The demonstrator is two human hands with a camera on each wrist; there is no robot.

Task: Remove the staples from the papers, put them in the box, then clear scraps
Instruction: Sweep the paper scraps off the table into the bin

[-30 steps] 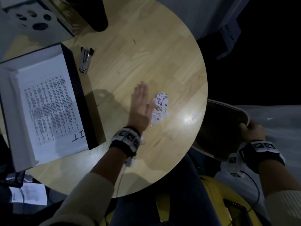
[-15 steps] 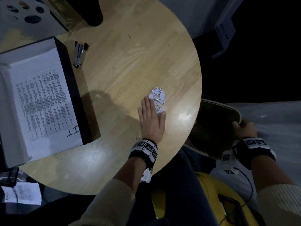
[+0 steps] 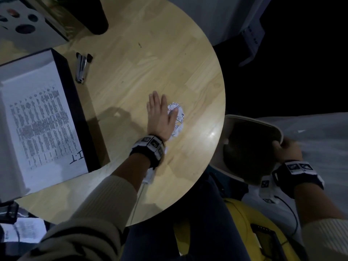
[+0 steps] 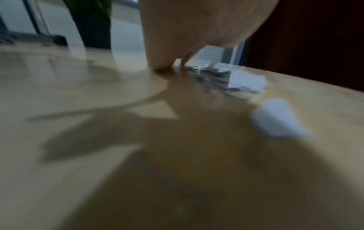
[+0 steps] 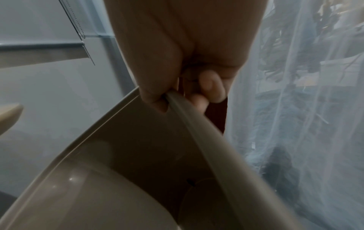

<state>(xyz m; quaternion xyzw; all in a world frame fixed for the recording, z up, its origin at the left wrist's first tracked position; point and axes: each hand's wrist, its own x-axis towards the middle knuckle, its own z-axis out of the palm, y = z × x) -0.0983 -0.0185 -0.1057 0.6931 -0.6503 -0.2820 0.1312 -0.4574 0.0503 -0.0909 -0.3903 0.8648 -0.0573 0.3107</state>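
Observation:
A small heap of white paper scraps [image 3: 178,117] lies on the round wooden table [image 3: 150,59], near its right edge. My left hand [image 3: 160,113] lies flat on the table with straight fingers, its thumb side against the heap. The blurred left wrist view shows the scraps [image 4: 244,80] beside the palm [image 4: 197,28]. My right hand [image 3: 287,149] grips the rim of a grey-brown bin [image 3: 250,149] held just off the table's right edge; the right wrist view shows thumb and fingers [image 5: 212,88] pinching that rim [image 5: 197,124]. The black box [image 3: 75,102] with printed papers [image 3: 39,121] sits at the left.
A metal staple remover [image 3: 82,67] lies beside the box's far corner. A dark plant pot [image 3: 92,16] and a white perforated object [image 3: 24,25] stand at the back left. A sheer curtain [image 3: 320,132] hangs at the right. My lap and a yellow object [image 3: 243,223] are below the table.
My left hand swept from left of the scraps toward the table's right edge, pushing the heap nearer the bin. The right hand kept holding the bin's rim.

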